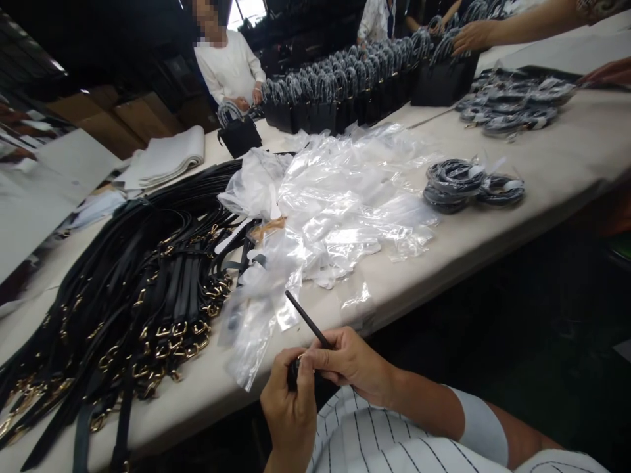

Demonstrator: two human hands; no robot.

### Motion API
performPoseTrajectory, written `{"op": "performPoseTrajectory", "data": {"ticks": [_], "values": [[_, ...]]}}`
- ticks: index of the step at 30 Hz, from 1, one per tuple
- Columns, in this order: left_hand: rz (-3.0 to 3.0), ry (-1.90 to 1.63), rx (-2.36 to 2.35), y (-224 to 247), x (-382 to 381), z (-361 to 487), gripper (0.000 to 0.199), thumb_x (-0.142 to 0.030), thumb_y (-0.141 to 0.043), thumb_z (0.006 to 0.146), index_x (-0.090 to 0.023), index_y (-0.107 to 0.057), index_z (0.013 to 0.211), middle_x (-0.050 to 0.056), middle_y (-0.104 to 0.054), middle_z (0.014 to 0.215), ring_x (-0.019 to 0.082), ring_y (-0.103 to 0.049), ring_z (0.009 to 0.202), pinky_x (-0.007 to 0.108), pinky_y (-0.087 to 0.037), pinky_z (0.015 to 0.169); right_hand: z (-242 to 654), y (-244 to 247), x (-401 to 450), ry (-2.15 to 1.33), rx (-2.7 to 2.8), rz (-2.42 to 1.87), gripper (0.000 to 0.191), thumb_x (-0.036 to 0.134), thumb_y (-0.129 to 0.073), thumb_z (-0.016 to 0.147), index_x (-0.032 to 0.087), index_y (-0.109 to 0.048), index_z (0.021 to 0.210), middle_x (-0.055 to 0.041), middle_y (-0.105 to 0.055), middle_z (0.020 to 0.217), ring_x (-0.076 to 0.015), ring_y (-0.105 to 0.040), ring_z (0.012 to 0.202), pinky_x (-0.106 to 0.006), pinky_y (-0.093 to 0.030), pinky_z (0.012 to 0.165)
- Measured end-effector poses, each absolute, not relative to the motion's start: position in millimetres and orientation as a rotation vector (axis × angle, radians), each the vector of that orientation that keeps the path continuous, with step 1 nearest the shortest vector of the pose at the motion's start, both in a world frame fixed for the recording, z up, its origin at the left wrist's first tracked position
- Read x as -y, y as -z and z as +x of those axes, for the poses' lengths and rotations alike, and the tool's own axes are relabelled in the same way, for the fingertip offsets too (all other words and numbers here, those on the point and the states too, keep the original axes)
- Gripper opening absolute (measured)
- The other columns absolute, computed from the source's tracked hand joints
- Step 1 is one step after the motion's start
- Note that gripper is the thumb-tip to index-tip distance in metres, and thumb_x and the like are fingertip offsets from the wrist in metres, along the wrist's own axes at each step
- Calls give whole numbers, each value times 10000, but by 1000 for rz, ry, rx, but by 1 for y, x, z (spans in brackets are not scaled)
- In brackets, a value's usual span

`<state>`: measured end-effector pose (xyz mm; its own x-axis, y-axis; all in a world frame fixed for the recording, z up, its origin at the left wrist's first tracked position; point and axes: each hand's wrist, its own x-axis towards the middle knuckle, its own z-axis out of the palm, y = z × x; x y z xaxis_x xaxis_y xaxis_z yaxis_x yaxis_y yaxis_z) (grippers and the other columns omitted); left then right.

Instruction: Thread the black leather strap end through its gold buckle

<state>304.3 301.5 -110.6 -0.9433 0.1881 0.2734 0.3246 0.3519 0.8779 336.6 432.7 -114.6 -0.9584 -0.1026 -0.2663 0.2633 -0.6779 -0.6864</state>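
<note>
Near the bottom centre, my left hand [290,394] and my right hand [352,364] meet just off the table's front edge. A black strap [308,320] sticks up from my right hand's closed fingers, its free end pointing up and left. My left hand pinches a dark part with a bit of gold metal, mostly hidden by the fingers. Clear plastic bags [340,197] lie in a heap beyond my hands. To the left is a large pile of black straps [182,282] with gold buckles.
Wrapped strap coils [456,184] lie at the right, with more coils [517,102] behind. Rows of black handbags [315,115] stand at the back. A person [231,66] stands behind the table [557,164]; another person's hand [473,37] touches a bag at upper right.
</note>
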Motion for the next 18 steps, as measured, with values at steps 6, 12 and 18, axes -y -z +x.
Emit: {"op": "performPoseTrajectory", "data": {"ticks": [6,12,18], "values": [[-18,2348,2387,114,-301,293,424,-584,-568,890,-191,-719,943,-1,-561,680,113,-489,605,206,-427,534,342,116,-443,2599,-1544,109,485,590,-589,914,109,-609,961,27,-502,586,-46,-374,491,-190,-246,463],[181,2758,1967,105,-296,276,393,-499,-638,871,-146,-724,1023,-37,-416,599,68,-348,513,187,-286,453,358,122,-461,2447,-1665,169,517,605,-542,932,106,-617,820,54,-407,473,-40,-281,416,-200,-198,426],[234,2748,1929,98,-302,278,428,-512,-692,821,-125,-751,992,-30,-419,618,60,-346,520,171,-303,444,368,134,-455,2378,-1647,157,536,630,-560,908,110,-620,792,59,-389,465,-46,-281,420,-204,-200,435]]}}
